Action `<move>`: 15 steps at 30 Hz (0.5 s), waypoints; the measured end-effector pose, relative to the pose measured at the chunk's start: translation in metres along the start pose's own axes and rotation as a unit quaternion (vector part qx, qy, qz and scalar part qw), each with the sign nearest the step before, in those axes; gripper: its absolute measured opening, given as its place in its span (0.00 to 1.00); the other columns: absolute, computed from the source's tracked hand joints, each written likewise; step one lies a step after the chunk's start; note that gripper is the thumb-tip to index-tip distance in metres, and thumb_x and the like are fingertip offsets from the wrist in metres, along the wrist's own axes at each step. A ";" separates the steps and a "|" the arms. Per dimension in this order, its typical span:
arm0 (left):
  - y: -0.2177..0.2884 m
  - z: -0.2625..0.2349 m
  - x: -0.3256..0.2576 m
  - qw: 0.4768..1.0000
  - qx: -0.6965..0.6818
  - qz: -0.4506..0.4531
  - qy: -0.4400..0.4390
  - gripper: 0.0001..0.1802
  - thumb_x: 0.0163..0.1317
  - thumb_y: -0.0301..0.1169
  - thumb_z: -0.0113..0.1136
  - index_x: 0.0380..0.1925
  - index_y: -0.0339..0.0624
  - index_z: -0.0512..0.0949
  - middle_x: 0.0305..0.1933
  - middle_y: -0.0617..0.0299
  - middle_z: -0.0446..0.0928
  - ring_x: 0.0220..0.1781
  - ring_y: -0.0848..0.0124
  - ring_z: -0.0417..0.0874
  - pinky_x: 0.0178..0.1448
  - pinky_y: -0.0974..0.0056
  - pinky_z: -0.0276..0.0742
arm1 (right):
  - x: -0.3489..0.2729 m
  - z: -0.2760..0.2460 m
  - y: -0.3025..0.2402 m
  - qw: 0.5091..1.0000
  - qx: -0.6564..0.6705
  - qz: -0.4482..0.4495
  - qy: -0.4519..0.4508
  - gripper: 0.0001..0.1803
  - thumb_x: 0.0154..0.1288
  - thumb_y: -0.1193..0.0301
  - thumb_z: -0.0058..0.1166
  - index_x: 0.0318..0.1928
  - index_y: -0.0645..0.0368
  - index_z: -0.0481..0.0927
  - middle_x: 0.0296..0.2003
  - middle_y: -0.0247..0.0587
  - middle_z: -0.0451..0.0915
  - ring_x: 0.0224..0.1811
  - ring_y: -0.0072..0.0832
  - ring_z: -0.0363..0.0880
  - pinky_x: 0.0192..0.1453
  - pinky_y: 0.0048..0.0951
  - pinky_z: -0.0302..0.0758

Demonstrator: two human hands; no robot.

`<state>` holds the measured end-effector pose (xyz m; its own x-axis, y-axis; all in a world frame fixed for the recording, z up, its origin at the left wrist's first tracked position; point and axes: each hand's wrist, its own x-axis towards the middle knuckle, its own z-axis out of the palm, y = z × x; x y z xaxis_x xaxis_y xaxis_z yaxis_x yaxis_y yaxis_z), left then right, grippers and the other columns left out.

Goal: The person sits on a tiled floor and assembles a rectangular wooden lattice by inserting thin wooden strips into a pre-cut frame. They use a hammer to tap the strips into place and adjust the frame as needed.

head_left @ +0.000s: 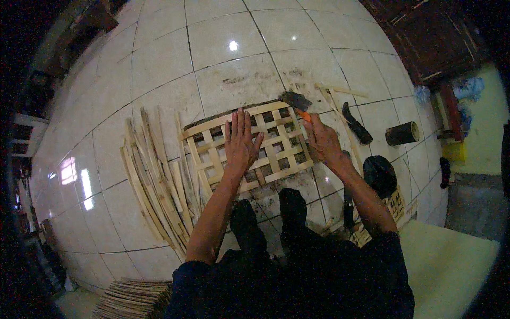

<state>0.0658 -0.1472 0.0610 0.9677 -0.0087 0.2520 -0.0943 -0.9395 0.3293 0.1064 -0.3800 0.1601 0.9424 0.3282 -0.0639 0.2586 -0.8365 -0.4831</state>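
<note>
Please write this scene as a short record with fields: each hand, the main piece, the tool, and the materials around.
Left hand: left hand palm down on the woven panel, fingers extended
Right hand: right hand closed on the orange-handled tool
Main piece: open lattice of pale flat strips
Tool: dark head at the panel's far right corner; contact unclear
Left side: loose pale strips, lying roughly lengthwise
Right side: dark curved piece; short cylinder on its side
Surface: tiled floor, dark smudges near the panel
</note>
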 end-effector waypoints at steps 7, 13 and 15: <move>0.002 0.000 0.001 1.000 -0.007 -0.005 -0.011 0.41 0.64 0.50 0.51 0.70 0.37 0.52 0.76 0.50 0.47 0.77 0.56 0.45 0.77 0.51 0.39 | 0.016 0.015 0.032 0.998 -0.015 0.063 0.002 0.14 0.75 0.62 0.36 0.49 0.59 0.65 0.23 0.58 0.75 0.24 0.56 0.75 0.28 0.51 0.69; 0.001 -0.001 0.002 1.000 0.024 -0.009 -0.001 0.42 0.63 0.50 0.53 0.69 0.36 0.54 0.75 0.51 0.48 0.77 0.58 0.46 0.77 0.52 0.39 | 0.012 0.022 0.018 0.994 0.038 0.064 0.076 0.15 0.75 0.61 0.34 0.52 0.58 0.65 0.22 0.58 0.75 0.24 0.53 0.77 0.27 0.51 0.69; 0.003 0.001 0.000 1.000 0.021 -0.009 -0.004 0.41 0.63 0.49 0.53 0.69 0.36 0.54 0.75 0.51 0.48 0.77 0.58 0.46 0.77 0.52 0.39 | 0.010 0.031 0.024 0.996 0.026 0.071 0.050 0.17 0.74 0.67 0.37 0.59 0.59 0.64 0.21 0.57 0.74 0.25 0.48 0.79 0.25 0.48 0.71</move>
<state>0.0662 -0.1504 0.0609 0.9711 0.0065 0.2387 -0.0662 -0.9532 0.2952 0.1156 -0.3829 0.1203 0.9857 0.1610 -0.0495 0.1123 -0.8469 -0.5198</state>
